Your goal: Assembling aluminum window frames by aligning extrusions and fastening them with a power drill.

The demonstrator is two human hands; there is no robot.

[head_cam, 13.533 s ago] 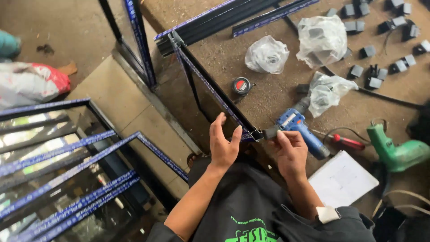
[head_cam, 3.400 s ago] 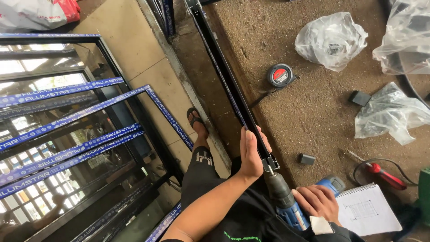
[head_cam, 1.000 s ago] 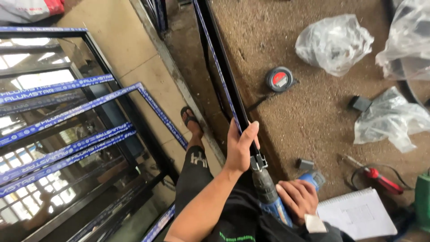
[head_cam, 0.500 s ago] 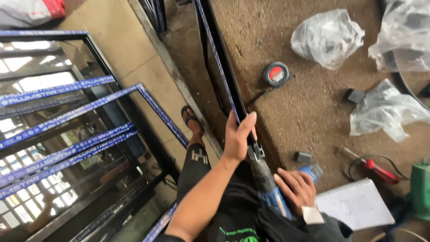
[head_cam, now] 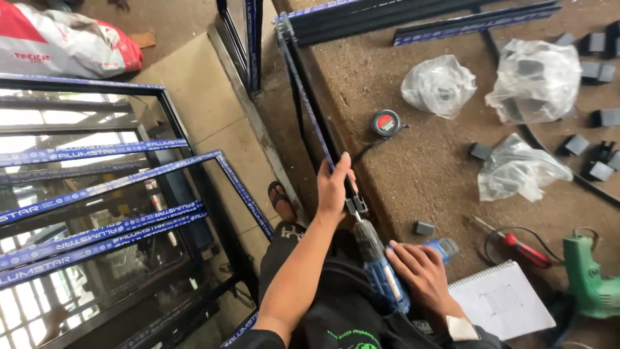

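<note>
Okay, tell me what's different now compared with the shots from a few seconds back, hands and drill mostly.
About thirteen seconds ago both hands were at the near end of the dark frame bar and the blue drill lay on the bench. Since then the right hand has picked it up and set its tip against the bar's end. The left hand still grips the bar. Tape measure, bags and notebook lie unchanged.

A workshop: aluminium frames [head_cam: 97, 187], green drill [head_cam: 591, 278], tape measure [head_cam: 385, 123] on workbench [head_cam: 426, 174]
</note>
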